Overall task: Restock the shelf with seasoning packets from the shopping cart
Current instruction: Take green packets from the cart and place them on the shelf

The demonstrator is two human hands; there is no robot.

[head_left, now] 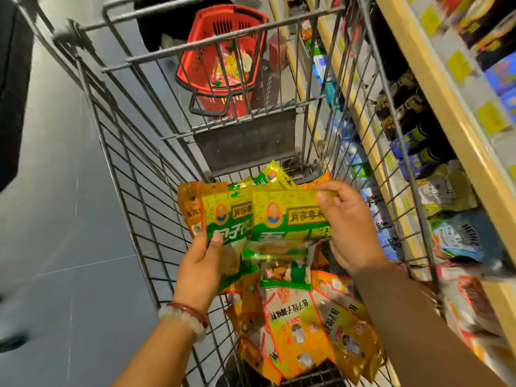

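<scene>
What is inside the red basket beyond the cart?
The red basket, seen through the shopping cart bars, holds a loose heap of colourful packets. Their labels are unreadable, and the basket's bottom is covered.

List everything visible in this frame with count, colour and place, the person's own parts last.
held seasoning packets: a few fanned, green-yellow, one orange at the left end, above the cart
loose seasoning packets: a pile, count unclear, mostly orange-yellow, in the cart bottom
shopping cart: one, grey wire, centre
basket: one, red plastic, on the floor beyond the cart, goods inside
shelf: wooden edge with yellow tags, right, stocked with dark and blue packs
bracelets: two, pale beads and dark red, left wrist
left hand: grips the fan's lower left
right hand: fingers pinch the front packet's right edge
</scene>
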